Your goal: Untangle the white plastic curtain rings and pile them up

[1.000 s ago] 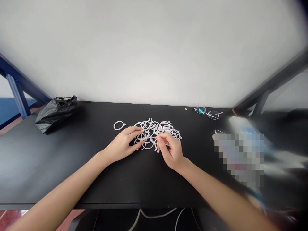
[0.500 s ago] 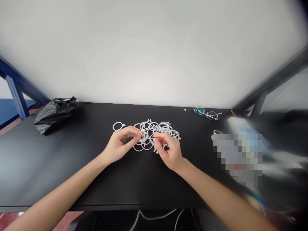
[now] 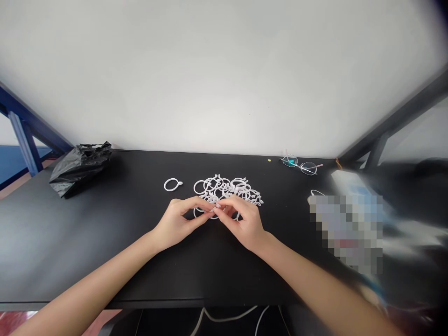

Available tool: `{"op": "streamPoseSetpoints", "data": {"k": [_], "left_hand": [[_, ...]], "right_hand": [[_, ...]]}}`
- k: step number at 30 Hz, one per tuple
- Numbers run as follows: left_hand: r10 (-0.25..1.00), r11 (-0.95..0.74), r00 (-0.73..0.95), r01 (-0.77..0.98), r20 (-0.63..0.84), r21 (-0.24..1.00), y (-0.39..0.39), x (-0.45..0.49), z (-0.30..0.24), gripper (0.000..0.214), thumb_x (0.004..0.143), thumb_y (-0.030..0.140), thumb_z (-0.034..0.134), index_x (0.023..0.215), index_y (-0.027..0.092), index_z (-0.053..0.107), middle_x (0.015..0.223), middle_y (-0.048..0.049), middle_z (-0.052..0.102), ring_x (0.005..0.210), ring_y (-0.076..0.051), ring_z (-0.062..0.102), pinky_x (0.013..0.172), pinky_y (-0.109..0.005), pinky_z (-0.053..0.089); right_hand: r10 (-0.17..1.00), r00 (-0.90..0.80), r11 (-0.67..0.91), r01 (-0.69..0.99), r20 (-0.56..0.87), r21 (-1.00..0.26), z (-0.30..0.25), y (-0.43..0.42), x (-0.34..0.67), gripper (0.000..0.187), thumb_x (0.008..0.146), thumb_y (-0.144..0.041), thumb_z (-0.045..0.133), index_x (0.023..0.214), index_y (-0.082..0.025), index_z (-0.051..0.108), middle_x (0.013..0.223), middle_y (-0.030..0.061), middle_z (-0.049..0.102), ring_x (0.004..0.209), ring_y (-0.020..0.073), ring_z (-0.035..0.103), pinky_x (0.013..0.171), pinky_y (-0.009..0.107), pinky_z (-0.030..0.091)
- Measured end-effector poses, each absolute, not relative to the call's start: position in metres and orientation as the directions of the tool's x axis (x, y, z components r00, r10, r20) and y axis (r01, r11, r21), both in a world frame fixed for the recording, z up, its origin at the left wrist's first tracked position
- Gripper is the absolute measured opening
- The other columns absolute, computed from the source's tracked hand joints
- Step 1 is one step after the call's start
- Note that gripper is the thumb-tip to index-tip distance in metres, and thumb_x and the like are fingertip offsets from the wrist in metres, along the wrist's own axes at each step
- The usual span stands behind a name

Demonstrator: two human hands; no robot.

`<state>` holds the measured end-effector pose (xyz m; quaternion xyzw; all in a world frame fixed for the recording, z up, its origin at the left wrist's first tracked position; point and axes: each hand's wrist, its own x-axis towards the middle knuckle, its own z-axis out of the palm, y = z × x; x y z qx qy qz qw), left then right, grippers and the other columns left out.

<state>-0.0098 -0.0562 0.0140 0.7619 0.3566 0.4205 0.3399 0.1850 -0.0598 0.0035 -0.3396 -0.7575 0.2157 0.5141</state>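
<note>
We see a crumpled, glossy black bag (image 3: 79, 165) at far left on the matte black table (image 3: 140, 261). The left hand (image 3: 175, 223) and right hand (image 3: 247, 224), fingers curled, meet tip to tip. Both pinch one thin white plastic ring (image 3: 209, 216) at the near edge of the tangled ring pile (image 3: 231, 189).

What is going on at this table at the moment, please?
A person's left hand and right hand meet at the near edge of a heap of white plastic rings on the black table, fingertips pinching one white ring between them. A single ring lies apart to the left; a black bag and glasses sit further back.
</note>
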Motion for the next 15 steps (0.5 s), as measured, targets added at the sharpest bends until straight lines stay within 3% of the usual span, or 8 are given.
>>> {"op": "streamPoseSetpoints", "data": {"k": [3, 7, 11, 15], "left_hand": [[0.806, -0.581, 0.342, 0.305, 0.482, 0.755, -0.056, -0.009, 0.014, 0.008, 0.087, 0.024, 0.070, 0.094, 0.020, 0.069, 0.097, -0.0056, 0.074, 0.092, -0.021, 0.070, 0.084, -0.034, 0.058], [0.808, -0.587, 0.335, 0.386, 0.485, 0.712, -0.053, -0.012, 0.016, 0.034, 0.083, 0.030, 0.075, 0.113, 0.023, 0.063, 0.115, -0.0098, 0.066, 0.111, -0.026, 0.061, 0.096, -0.043, 0.051], [0.830, -0.541, 0.376, 0.362, 0.412, 0.759, -0.049, -0.018, 0.016, 0.038, 0.085, 0.032, 0.072, 0.120, 0.024, 0.062, 0.113, -0.0087, 0.066, 0.106, -0.025, 0.061, 0.093, -0.040, 0.051], [0.813, -0.562, 0.381, 0.315, 0.440, 0.765, -0.048, -0.021, 0.015, 0.038, 0.082, 0.033, 0.076, 0.117, 0.023, 0.065, 0.107, -0.0081, 0.066, 0.099, -0.024, 0.061, 0.089, -0.038, 0.051]], "right_hand": [[0.729, -0.238, 0.685, 0.281, 0.642, -0.673, 0.003, -0.060, 0.185, 0.007, 0.093, -0.018, 0.059, 0.094, -0.020, 0.065, 0.076, 0.0014, 0.066, 0.062, 0.0116, 0.063, 0.057, 0.024, 0.057], [0.724, -0.185, 0.689, 0.243, 0.664, -0.683, 0.003, -0.061, 0.185, 0.010, 0.093, -0.017, 0.058, 0.098, -0.020, 0.066, 0.080, 0.0024, 0.068, 0.063, 0.0117, 0.064, 0.056, 0.024, 0.058], [0.728, -0.153, 0.685, 0.213, 0.669, -0.697, 0.004, -0.062, 0.185, 0.010, 0.093, -0.016, 0.058, 0.098, -0.020, 0.066, 0.082, 0.0032, 0.070, 0.063, 0.0117, 0.066, 0.055, 0.024, 0.059], [0.732, -0.145, 0.680, 0.200, 0.666, -0.705, 0.005, -0.063, 0.185, 0.009, 0.092, -0.015, 0.060, 0.094, -0.020, 0.066, 0.076, 0.0015, 0.068, 0.060, 0.0113, 0.065, 0.055, 0.023, 0.058]]}}
